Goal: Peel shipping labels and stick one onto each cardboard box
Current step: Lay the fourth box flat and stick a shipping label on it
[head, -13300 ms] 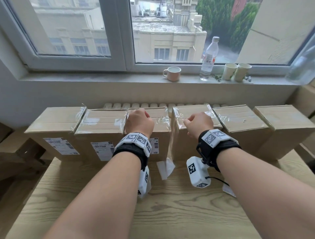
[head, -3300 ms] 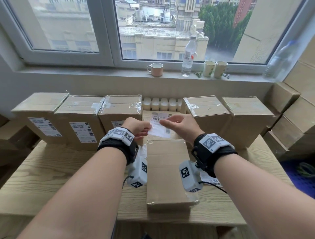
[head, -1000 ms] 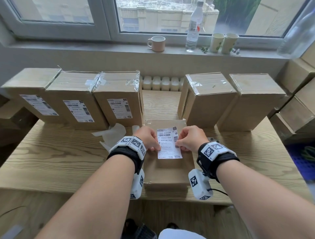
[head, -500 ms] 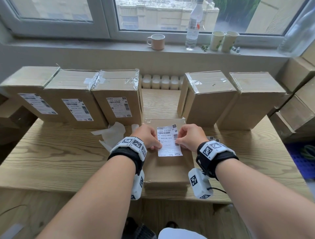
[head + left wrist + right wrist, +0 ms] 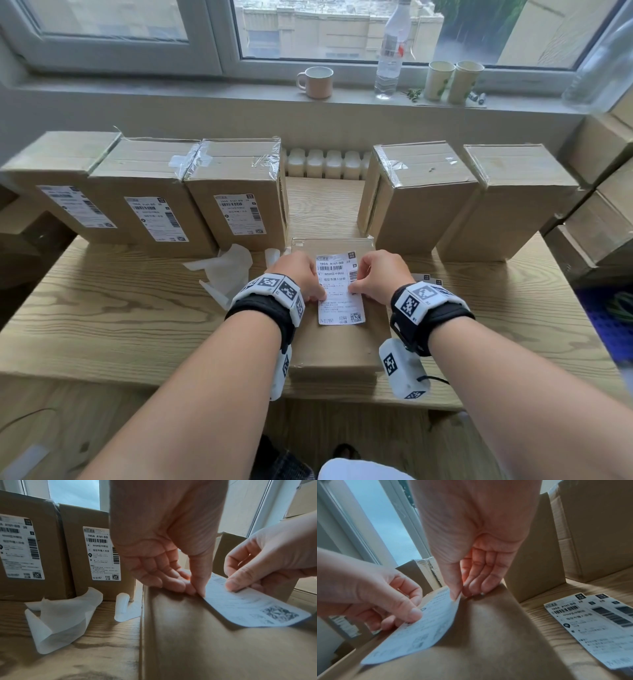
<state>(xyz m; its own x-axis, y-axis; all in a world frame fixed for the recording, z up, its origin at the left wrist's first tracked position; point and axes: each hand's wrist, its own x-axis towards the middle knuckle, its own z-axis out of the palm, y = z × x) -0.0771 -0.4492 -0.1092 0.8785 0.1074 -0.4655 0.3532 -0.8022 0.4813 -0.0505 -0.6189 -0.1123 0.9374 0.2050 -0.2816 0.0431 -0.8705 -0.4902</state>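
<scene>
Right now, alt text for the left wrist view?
Both hands, left hand and right hand, pinch a label over a flat box, its near end lifted. Left: two labelled boxes, peeled backing.

Both arms fwd; my left hand [image 5: 301, 274] & right hand [image 5: 380, 274] each pinch w/ thumb + fingers, palms down.

a makeshift packing room: taped cardboard boxes [image 5: 236, 192] lined along a wooden counter [image 5: 102, 308], more stacked cartons [image 5: 603, 205] at right, mug [image 5: 317, 82] and paper cups [image 5: 452, 81] on the windowsill.
</scene>
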